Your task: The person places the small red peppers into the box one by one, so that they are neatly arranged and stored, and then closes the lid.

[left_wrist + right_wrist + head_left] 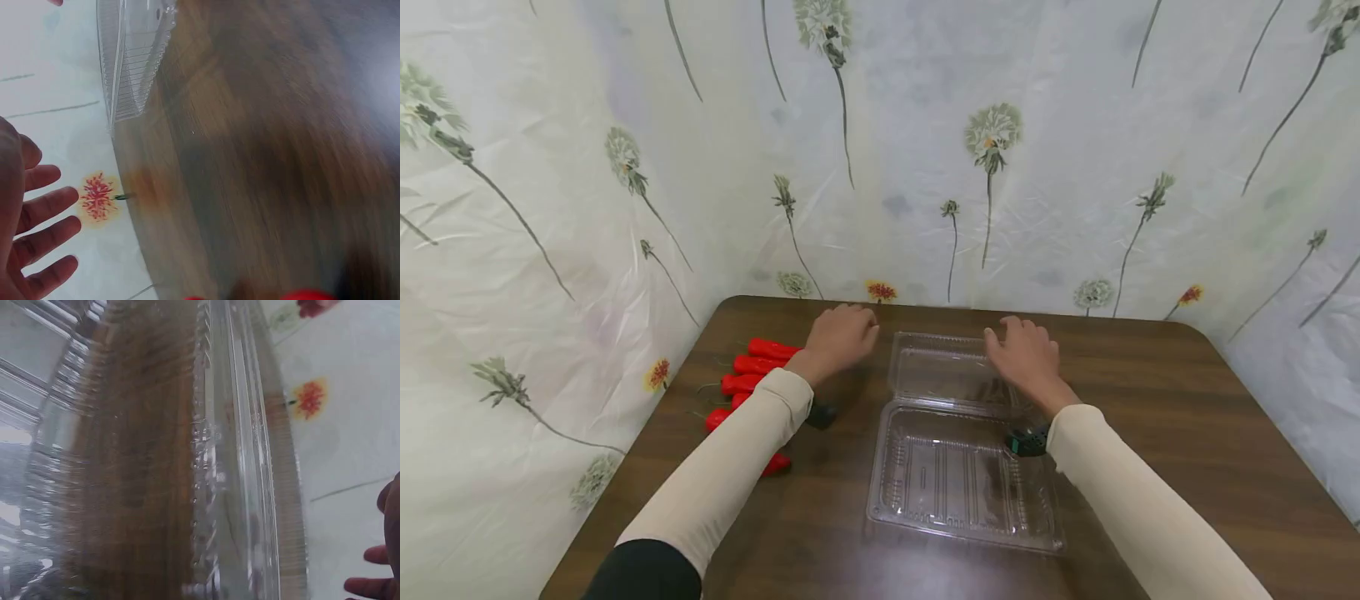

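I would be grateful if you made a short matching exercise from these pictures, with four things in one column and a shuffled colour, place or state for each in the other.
Column one
1. Peppers
2. Plastic box
3. Table
4. Backdrop

Column two
A. Dark brown, with a wood grain
B. Pale, with a floral print
C. Red, lying in a row
D. Clear and lying open

Right pairs: 1-C, 2-D, 3-A, 4-B

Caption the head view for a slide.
Left hand near red peppers, right hand over an open clear plastic container.
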Available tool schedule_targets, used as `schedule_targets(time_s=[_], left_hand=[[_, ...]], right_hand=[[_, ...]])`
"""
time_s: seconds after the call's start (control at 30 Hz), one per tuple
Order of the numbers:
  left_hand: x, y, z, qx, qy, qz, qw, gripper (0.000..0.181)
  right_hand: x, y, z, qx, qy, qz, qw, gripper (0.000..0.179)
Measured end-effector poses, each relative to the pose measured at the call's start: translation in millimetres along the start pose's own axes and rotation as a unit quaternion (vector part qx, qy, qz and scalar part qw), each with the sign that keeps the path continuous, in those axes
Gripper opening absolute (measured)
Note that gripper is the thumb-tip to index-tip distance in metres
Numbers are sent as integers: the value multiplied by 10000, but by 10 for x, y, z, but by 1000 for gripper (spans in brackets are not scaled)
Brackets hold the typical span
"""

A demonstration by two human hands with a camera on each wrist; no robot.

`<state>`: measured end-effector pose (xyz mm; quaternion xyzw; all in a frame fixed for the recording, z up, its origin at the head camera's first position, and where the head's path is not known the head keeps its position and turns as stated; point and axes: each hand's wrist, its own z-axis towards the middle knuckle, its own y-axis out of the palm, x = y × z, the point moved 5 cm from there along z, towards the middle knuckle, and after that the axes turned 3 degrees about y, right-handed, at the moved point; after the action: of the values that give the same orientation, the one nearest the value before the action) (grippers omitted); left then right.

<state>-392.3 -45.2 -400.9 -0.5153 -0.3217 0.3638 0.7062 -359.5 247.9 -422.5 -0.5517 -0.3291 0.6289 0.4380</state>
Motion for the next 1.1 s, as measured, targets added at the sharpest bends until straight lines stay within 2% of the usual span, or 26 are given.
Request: schedule_targets(time_s=[0.13,0.27,0.4,0.53,0.63,0.77,0.83,0.93,1.0,1.1], left_hand=[[-8,-137,-195,48,349,-143,9993,23],[-40,-264,-491,-33,605,-290,9977,19],[-93,-357,-824,-156,651,-480,9966,16],[-152,-417,-1129,-231,568,-706,9956,16],[-212,-458,-1341,-270,491,-824,9950,15],[-311,-511,-1624,-218,446,-861,9951,17],[-363,-525,-1760,-167,427,-774,9959,18],[-435,-535,-1947,-61,366,-549,9978,17],[-469,-538,-2045,44,343,-474,9983,16],[-514,-535,-2167,220,363,-356,9985,17]], right_hand=[[130,-59,-151,-217,192,605,9977,69],[315,-96,-411,-837,662,1293,9858,83],[512,-118,-708,-1306,999,1710,9715,89],[669,-109,-958,-1545,1154,2117,9581,85],[731,-87,-1131,-1752,1360,2596,9399,81],[748,-51,-1360,-2163,1588,3267,9062,79],[738,-30,-1465,-2399,1626,3534,8895,77],[712,2,-1604,-2716,1589,3803,8697,72],[690,20,-1673,-2856,1529,3948,8598,68],[656,47,-1741,-2958,1391,4052,8538,64]])
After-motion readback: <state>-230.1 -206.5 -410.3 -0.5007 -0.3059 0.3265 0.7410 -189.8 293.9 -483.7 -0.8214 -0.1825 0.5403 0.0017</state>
